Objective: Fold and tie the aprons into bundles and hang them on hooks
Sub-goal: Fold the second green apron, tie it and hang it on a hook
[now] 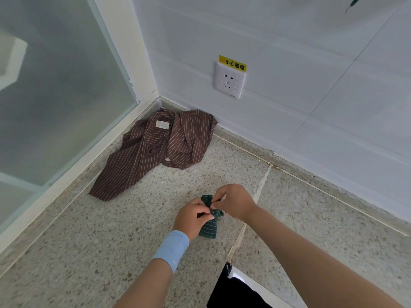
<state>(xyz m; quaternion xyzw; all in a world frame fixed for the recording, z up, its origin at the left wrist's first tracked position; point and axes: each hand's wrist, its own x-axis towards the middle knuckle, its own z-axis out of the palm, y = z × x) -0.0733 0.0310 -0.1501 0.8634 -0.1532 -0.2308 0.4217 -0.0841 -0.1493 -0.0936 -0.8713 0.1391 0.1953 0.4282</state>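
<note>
A small dark green striped apron bundle (209,227) lies on the speckled stone counter (111,241). My left hand (192,218), with a light blue wristband, grips its middle. My right hand (233,202) pinches the bundle's upper end and its tie. Most of the bundle is hidden between the two hands. A brown striped apron (155,150) with a white label lies crumpled and unfolded in the corner, well beyond both hands.
A white tiled wall (311,74) carries a power socket (229,81) under a yellow warning sticker. A frosted glass window (55,85) stands at the left. A grouted seam (251,216) crosses the counter. A dark strap (352,4) hangs at the top right.
</note>
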